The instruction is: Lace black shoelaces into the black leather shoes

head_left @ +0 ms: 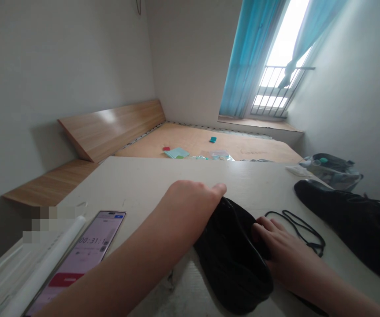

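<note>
A black shoe stands on the white table in front of me, its opening facing up towards me. My left hand reaches across to the shoe's far end and grips it there; its thumb shows, while the other fingers are mostly hidden behind the wrist and shoe. On the right side, my right hand has its fingers curled against the edge of the shoe's opening, and their tips are partly hidden. A loose black shoelace lies looped on the table just beyond the right hand.
At the right lies a second black shoe with its lace in. A phone showing a running timer lies at the left beside plastic wrapping. Behind the white table is a bed board with small packets; a clear bag sits far right.
</note>
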### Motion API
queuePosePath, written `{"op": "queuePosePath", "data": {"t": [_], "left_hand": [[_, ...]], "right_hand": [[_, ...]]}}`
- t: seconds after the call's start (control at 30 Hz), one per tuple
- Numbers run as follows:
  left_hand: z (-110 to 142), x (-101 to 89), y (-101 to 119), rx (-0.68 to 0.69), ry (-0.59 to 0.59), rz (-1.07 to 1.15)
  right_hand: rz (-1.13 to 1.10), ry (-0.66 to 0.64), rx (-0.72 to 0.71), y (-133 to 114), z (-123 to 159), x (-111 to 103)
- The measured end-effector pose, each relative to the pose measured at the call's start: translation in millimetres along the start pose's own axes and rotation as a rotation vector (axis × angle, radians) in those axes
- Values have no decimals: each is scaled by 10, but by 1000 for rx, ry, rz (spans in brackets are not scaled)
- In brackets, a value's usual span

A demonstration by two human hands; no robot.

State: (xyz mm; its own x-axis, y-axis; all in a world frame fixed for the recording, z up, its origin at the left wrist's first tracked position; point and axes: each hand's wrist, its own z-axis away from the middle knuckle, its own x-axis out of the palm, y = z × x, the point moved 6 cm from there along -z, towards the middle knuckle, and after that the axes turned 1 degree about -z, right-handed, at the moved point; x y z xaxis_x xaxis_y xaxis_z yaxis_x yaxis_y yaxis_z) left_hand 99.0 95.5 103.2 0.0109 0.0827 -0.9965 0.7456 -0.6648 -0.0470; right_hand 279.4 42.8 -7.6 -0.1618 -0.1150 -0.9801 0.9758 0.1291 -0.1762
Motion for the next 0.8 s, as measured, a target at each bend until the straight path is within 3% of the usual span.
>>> {"op": "queuePosePath", "data": {"t": [0.27, 0.5, 0.67, 0.8], "left_hand": [[46, 57, 55, 50, -109, 100], [145, 230, -21, 93, -79, 207], [160, 253, -54, 90, -98, 222], [148, 244, -63, 83, -111, 226]], "right_hand": [[19, 40, -2, 72, 31, -23], [-41, 150, -26, 139, -18, -86], [-153, 270, 55, 187, 5, -437], [-373, 340, 93, 237, 234, -753]]}}
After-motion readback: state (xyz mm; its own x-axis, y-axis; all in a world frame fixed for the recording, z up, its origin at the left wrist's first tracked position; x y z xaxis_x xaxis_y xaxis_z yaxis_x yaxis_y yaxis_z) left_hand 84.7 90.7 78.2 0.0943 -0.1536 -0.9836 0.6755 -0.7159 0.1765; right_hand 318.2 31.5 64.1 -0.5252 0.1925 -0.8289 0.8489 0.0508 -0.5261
